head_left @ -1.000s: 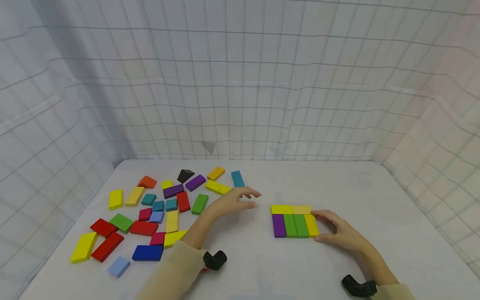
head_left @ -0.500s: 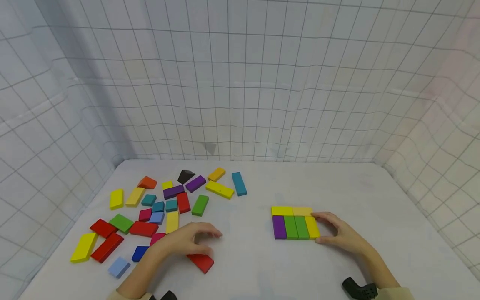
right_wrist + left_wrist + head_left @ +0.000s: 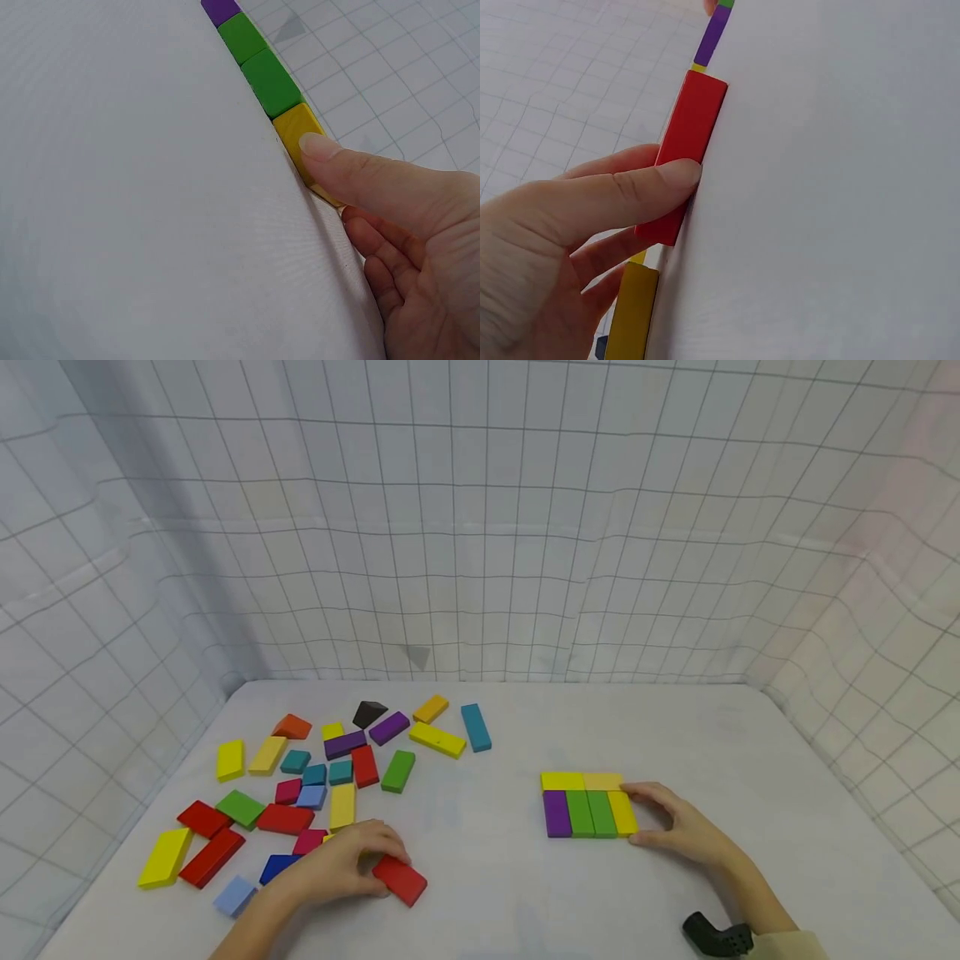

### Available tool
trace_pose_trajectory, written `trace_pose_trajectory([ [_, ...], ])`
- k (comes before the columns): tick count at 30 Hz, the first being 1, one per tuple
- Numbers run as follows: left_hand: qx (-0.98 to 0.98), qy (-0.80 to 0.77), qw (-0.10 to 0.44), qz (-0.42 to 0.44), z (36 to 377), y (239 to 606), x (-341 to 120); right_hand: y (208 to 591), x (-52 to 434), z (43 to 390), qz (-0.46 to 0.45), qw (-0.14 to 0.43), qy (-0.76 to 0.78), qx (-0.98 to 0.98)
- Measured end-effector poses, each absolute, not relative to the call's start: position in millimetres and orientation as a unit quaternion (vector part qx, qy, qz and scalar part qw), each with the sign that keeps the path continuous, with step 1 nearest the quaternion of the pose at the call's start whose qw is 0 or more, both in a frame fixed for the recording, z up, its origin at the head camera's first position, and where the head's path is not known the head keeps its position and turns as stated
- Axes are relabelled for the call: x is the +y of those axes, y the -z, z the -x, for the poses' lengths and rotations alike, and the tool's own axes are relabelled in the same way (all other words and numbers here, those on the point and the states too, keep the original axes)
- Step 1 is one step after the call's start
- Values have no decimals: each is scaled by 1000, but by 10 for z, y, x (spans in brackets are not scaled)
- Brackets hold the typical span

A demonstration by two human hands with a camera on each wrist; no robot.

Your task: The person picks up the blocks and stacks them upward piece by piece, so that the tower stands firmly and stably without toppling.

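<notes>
My left hand [image 3: 378, 860] grips a red block [image 3: 401, 881] at the near left of the white table [image 3: 495, 910]. In the left wrist view the thumb [image 3: 630, 195] lies over the red block [image 3: 694, 127] and the fingers curl beneath it, with a yellow block [image 3: 634, 315] just behind. A flat block group lies right of centre: a purple block [image 3: 557, 813], two green blocks [image 3: 590, 812] and a yellow block [image 3: 622, 812], with two yellow blocks [image 3: 581, 781] across the far side. My right hand [image 3: 639, 814] brackets the yellow end block between index finger and thumb [image 3: 322, 161].
Several loose coloured blocks [image 3: 300, 777] are scattered over the left half of the table. White gridded mesh walls [image 3: 480, 568] enclose the table on three sides. A black wrist mount [image 3: 716, 935] shows at the near right.
My left hand drew back from the far middle of the table to the near left and took hold of the red block. The right hand stayed at the block group.
</notes>
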State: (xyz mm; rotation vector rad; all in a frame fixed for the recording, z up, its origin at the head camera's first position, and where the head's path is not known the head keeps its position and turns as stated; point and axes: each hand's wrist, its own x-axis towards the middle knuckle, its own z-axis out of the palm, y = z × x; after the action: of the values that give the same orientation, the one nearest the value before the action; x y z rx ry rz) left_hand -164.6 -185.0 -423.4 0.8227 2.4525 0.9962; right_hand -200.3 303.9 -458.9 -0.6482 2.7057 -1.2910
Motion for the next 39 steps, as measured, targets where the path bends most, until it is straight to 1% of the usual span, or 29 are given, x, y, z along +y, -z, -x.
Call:
trace_pose_trajectory([
  [5,866,-365,144,-310,1645,4279,-1792,4594,3044,2005,214,35,424,879],
  [10,851,-386,109,-338,1690,4333,-1522,4594,3050,2001,215,37,426,878],
  [16,844,-382,60,-371,1773,4393,-931,4590,3031,1999,211,37,425,880],
  [20,841,-352,26,-411,1790,4438,-501,4593,3018,2006,222,30,425,877],
  [26,843,-243,-69,-474,1794,4469,51,4587,3018,2015,231,27,425,875],
  [32,851,-183,-114,-479,1783,4466,383,4567,3014,2009,242,23,427,871],
  [36,854,-160,-141,-475,1765,4476,508,4549,3015,1996,251,18,428,868],
  [39,856,-153,-151,-471,1750,4484,574,4550,3022,1990,255,14,428,867],
])
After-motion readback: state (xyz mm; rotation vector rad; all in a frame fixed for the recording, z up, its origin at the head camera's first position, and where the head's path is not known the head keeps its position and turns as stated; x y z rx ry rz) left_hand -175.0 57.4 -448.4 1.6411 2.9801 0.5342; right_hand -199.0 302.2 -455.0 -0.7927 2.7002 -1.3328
